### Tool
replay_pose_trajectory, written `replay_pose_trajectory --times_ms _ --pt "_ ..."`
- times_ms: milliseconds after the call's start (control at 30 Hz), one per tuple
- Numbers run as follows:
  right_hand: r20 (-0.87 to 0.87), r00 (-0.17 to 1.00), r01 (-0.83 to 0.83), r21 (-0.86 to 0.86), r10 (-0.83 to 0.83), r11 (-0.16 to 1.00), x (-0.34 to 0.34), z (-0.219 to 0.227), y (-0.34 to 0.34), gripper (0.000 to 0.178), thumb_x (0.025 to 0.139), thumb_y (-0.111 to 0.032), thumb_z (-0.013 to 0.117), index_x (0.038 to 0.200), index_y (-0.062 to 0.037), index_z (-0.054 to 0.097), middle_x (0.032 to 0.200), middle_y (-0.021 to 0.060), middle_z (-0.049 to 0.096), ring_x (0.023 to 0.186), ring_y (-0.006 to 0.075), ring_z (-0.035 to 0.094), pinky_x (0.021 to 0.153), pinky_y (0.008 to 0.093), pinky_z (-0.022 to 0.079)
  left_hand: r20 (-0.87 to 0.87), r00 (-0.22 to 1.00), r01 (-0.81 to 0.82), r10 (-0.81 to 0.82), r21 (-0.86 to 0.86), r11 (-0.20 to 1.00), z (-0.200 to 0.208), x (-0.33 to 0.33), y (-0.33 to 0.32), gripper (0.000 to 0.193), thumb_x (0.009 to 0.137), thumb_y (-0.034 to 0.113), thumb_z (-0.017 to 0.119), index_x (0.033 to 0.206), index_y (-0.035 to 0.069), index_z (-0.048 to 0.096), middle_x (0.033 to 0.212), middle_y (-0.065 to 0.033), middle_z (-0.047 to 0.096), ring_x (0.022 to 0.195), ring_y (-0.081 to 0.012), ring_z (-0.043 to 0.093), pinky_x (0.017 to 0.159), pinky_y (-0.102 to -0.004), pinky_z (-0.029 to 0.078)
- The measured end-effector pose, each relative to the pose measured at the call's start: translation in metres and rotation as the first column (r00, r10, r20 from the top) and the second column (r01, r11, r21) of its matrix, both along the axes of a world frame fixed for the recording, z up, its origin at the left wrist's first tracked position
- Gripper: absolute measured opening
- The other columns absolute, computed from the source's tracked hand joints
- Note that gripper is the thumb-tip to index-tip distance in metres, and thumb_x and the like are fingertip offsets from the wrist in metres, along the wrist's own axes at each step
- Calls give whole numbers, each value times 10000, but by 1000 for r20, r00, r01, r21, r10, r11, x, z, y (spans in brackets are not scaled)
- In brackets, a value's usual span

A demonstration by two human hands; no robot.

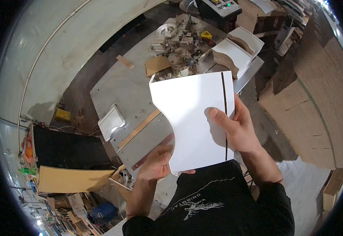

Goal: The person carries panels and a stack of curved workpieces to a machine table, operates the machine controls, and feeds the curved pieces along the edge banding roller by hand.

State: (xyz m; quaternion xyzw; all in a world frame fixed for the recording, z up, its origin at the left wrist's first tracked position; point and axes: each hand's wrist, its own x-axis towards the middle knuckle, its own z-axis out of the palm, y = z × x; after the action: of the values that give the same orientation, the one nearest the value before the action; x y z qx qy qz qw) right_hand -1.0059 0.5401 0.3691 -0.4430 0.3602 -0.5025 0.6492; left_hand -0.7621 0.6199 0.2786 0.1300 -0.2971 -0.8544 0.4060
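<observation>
A white board [199, 118] with a curved cut-out along its left side is held up in front of me. A dark groove runs down it close to the right edge. My right hand [240, 128] grips that right edge, thumb lying on the white face and the fingers mostly hidden behind. At the lower left corner my left hand [157, 163] is closed on the board, some fingertips showing beneath its bottom edge. Beyond the board stands a grey metal worktable [110, 84]. On its left side lies a smaller white curved-cut piece [111, 122].
A dusty machine head [179, 55] with a yellow part stands at the table's far side. Right of it are white pieces with curved brown edges [234, 55]. A control box [220, 8] is behind. Large stacked brown boards [305, 110] rise at right; a blue bin [102, 212] sits lower left.
</observation>
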Motion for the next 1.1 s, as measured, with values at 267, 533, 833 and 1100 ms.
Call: replay_pose_trajectory --times_ms 267,533,833,1100 --pt "-22 999 -36 -9 36 999 3 -2 2 455 932 -132 660 1316 2 458 1036 65 643 880 112 623 756 255 512 478 831 -243 285 -150 958 23 -14 -4 627 962 449 595 1277 -91 552 878 -72 658 685 -85 615 553 -232 470" --pt "-7 999 -45 -51 44 998 9 -16 7 471 928 -100 653 1331 15 437 1122 82 619 1002 130 598 864 290 495 698 577 -411 425 -201 889 46 -23 -18 645 913 573 595 1175 -15 618 838 -36 667 660 -57 600 546 -205 439" --pt "44 969 -242 -64 245 968 22 -18 26 501 935 -30 582 1393 28 387 1232 104 587 1106 153 564 955 320 452 195 687 -643 700 -285 711 79 -32 -47 759 995 640 213 1394 35 440 1440 -157 441 1298 -291 463 1073 -439 377" --pt "6 962 -272 -106 274 956 22 -17 26 542 921 -51 621 1393 36 370 1220 110 577 1107 153 545 953 334 448 -29 861 -482 508 -368 795 87 -20 -47 584 1001 606 276 1063 89 542 1197 -123 524 1184 -303 509 973 -465 439"
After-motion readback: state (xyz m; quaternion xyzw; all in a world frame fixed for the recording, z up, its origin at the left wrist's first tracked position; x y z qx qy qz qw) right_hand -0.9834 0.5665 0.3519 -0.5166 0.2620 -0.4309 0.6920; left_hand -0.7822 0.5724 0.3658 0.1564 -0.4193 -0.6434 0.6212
